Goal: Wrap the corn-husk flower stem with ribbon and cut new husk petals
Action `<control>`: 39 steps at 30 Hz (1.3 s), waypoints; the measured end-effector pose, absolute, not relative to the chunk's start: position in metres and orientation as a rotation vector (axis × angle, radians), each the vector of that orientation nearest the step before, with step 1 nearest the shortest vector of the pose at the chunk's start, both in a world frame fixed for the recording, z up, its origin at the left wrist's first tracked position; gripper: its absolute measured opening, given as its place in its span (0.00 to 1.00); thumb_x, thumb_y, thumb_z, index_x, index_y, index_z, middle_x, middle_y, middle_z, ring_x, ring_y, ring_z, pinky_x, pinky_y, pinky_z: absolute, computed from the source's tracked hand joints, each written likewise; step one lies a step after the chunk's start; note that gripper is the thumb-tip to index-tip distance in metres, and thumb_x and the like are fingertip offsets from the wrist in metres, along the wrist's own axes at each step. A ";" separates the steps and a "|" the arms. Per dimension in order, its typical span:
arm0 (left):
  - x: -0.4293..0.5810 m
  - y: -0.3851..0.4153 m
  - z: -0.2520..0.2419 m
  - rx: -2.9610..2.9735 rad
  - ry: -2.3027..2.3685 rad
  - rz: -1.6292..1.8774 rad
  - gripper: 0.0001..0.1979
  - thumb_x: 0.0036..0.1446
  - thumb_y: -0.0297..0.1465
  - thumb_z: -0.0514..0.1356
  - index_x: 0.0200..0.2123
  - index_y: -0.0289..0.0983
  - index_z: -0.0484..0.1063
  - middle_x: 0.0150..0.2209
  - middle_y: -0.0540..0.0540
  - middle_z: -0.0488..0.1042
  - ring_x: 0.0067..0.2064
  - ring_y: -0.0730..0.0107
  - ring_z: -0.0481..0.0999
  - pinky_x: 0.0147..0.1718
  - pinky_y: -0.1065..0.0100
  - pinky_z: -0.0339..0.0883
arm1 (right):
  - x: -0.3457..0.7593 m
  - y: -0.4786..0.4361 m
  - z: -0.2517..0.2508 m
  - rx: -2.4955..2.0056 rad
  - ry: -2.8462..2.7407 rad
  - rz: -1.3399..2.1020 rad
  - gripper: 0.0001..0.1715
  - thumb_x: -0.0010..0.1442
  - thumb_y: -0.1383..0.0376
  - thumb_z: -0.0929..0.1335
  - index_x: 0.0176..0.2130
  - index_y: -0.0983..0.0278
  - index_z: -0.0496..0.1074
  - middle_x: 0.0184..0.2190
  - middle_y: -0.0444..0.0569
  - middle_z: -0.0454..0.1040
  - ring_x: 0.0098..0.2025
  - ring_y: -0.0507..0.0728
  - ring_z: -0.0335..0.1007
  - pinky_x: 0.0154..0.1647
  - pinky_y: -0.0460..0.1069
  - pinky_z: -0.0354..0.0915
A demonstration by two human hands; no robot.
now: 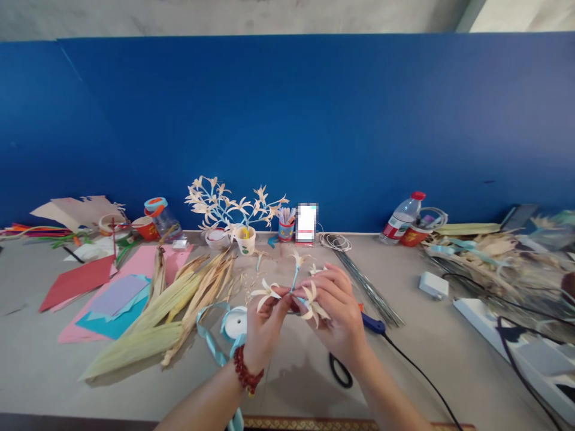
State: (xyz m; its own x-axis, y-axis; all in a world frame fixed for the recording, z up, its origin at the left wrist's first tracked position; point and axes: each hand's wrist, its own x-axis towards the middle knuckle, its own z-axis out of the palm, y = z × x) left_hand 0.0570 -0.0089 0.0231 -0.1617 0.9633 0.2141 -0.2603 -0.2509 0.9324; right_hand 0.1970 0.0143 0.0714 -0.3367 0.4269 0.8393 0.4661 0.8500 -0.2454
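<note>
pinching a sprig (313, 301) beside the spool (236, 324), left hand (265, 328) and right hand (340, 320) both grip it; likely light, brittle, best held by its stem.

From my feed I see a grey table (449, 353) running along a blue wall, with coloured paper sheets (112, 293) fanned out at the left and a pile of dried corn husks (179, 305) just beside them. Near the middle lie a spool of pale blue ribbon (236, 323), black scissors (340, 371), a bundle of thin wire stems (368, 287) and a blue-handled corded tool (372, 324). Farther back stand a cup of husk flowers (245, 239) and a water bottle (402, 216), and at the right I make out a white adapter (433, 285).
</note>
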 end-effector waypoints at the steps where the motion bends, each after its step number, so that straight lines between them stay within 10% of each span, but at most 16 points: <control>1: 0.057 -0.010 0.024 1.108 0.969 1.604 0.11 0.56 0.36 0.62 0.34 0.34 0.78 0.29 0.45 0.79 0.31 0.68 0.77 0.33 0.70 0.70 | 0.197 0.014 0.071 -0.656 -1.967 -0.058 0.11 0.55 0.74 0.67 0.35 0.59 0.75 0.33 0.48 0.78 0.39 0.60 0.69 0.55 0.64 0.58; 30: 0.046 -0.012 0.016 1.708 1.264 1.651 0.13 0.58 0.30 0.59 0.22 0.36 0.76 0.19 0.48 0.71 0.22 0.71 0.69 0.28 0.71 0.67 | 0.194 0.006 0.082 -0.847 -2.036 0.070 0.09 0.55 0.74 0.68 0.29 0.61 0.65 0.29 0.44 0.73 0.37 0.58 0.64 0.59 0.65 0.51; 39: 0.054 -0.001 0.005 1.083 1.027 1.627 0.09 0.51 0.35 0.66 0.32 0.35 0.79 0.34 0.42 0.80 0.37 0.61 0.78 0.37 0.66 0.70 | 0.199 0.005 0.080 -0.793 -2.018 0.089 0.09 0.57 0.72 0.68 0.38 0.61 0.71 0.39 0.48 0.75 0.45 0.60 0.67 0.60 0.64 0.52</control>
State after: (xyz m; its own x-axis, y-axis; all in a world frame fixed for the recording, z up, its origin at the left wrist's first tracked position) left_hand 0.0540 -0.0012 0.0048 -0.2111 0.9563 0.2022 -0.2285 -0.2495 0.9410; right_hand 0.1994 0.0051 0.0801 -0.3550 0.5652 0.7447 0.4978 0.7885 -0.3611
